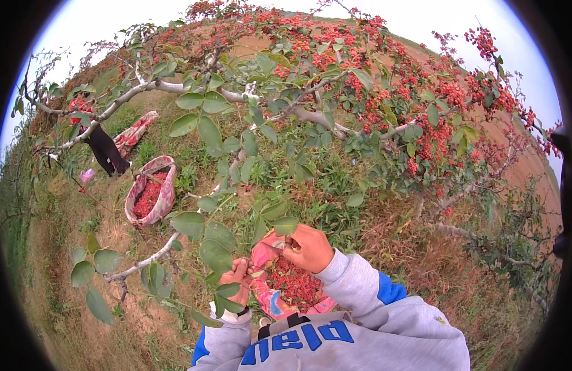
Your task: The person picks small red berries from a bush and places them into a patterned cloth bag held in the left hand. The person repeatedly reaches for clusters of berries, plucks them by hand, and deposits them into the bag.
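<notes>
My left hand [240, 279] is closed at the fingertips on a thin leafy twig [257, 272], partly screened by green leaves [216, 255] hanging in front of it. My right hand [309, 248] is curled, thumb against the fingers, beside a single leaf [285, 226]; whether anything sits inside its grip is hidden. Below both hands, against my body, hangs a pink patterned cloth bag [269, 301]. Small red berry clusters [297, 284], probably Sichuan pepper, fill it, with a few bits of leaf among them.
A pale bare branch [147, 261] reaches in from the left. Thicker limbs [314, 116] with red berry clusters [434, 139] cross ahead and right. A cloth-lined basket of berries [149, 197] stands on the grass, near another person [103, 143] and a patterned sack [135, 133].
</notes>
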Demonstrator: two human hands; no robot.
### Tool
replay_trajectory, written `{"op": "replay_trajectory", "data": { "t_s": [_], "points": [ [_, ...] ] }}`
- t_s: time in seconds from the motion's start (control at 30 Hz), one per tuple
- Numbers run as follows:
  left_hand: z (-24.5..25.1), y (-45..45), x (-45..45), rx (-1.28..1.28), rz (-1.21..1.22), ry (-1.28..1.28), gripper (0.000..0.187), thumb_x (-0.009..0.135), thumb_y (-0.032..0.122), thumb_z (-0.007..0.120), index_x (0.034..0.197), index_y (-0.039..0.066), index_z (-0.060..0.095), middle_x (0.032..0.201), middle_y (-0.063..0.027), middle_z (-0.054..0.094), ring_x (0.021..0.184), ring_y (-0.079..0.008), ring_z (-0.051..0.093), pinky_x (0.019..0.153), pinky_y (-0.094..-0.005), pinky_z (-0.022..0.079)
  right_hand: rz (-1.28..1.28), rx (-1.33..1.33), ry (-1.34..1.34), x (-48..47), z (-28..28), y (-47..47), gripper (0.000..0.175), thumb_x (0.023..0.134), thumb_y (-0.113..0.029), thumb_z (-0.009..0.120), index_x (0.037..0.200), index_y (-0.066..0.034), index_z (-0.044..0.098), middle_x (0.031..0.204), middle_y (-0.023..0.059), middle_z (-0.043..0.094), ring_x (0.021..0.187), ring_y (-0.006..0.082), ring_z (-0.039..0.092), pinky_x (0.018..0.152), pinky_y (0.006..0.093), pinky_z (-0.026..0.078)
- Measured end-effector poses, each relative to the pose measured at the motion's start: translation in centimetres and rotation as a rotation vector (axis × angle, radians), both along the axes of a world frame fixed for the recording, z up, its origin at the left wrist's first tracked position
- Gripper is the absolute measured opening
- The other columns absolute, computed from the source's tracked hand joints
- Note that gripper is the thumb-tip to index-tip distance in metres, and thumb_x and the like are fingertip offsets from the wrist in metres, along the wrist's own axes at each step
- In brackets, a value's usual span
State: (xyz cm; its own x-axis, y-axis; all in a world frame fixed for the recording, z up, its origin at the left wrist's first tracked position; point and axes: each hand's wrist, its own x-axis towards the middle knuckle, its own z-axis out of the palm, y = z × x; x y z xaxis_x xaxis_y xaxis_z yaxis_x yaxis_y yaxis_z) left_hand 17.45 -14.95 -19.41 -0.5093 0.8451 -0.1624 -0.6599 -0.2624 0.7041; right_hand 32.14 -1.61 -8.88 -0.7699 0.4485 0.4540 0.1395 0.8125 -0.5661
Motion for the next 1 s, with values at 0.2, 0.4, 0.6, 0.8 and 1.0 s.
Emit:
{"op": "replay_trajectory", "data": {
  "t_s": [0.2, 0.4, 0.6, 0.8, 1.0],
  "points": [
    [-6.5, -9.6, -10.9, 0.02, 0.607, -0.311, 0.042, 0.083, 0.027, 0.046, 0.117, 0.005, 0.037, 0.117, -0.0176, 0.037, 0.11, -0.0275, 0.038, 0.091, -0.0424, 0.036, 0.026, 0.035, -0.117, 3.0, 5.1, 5.7, 0.016, 0.071, -0.014, 0.055, 0.084, -0.0034, 0.058, 0.073, 0.0132, 0.059, 0.065, 0.0271, 0.057, 0.058, 0.0354, 0.045],
    [-13.5, -16.0, -13.1, -0.105, 0.588, -0.334, 0.052, 0.079, 0.03, 0.049, 0.122, 0.015, 0.025, 0.136, -0.0171, 0.004, 0.123, -0.0367, 0.018, 0.093, -0.0568, 0.025, -0.208, -0.429, 0.71, 2.7, 14.0, 18.3, 0.022, 0.077, -0.009, 0.052, 0.096, 0.0028, 0.055, 0.08, 0.0058, 0.058, 0.07, 0.0106, 0.054, 0.055, 0.0219, 0.046],
    [-17.3, -15.1, -11.8, -0.064, 0.536, -0.31, 0.03, 0.082, 0.021, 0.046, 0.108, 0.007, 0.042, 0.113, -0.0109, 0.041, 0.109, -0.0259, 0.039, 0.092, -0.0478, 0.034, -0.223, -0.793, 0.99, -0.3, 15.5, 28.0, 0.03, 0.076, -0.009, 0.054, 0.102, 0.0029, 0.045, 0.102, 0.0142, 0.047, 0.087, 0.0255, 0.05, 0.068, 0.0364, 0.05],
    [-13.1, -15.5, -7.8, -0.224, 0.571, -0.303, 0.038, 0.083, 0.021, 0.045, 0.117, 0.006, 0.036, 0.119, -0.012, 0.038, 0.113, -0.0251, 0.037, 0.093, -0.0415, 0.035, 0.163, -1.262, 1.149, -1.8, 14.5, 34.3, 0.022, 0.081, -0.017, 0.049, 0.094, 0.0005, 0.045, 0.114, 0.0191, 0.039, 0.101, 0.0345, 0.042, 0.085, 0.0502, 0.038],
    [-9.0, -13.9, -4.9, -0.406, 0.627, -0.156, 0.035, 0.085, 0.023, 0.043, 0.114, 0.004, 0.038, 0.115, -0.0122, 0.042, 0.104, -0.0241, 0.045, 0.089, -0.0398, 0.038, 0.476, -1.159, 0.996, -1.1, 13.6, 34.7, 0.016, 0.08, -0.019, 0.05, 0.083, -0.0033, 0.05, 0.092, 0.0104, 0.055, 0.089, 0.0269, 0.051, 0.076, 0.0408, 0.043]
  ]
}}
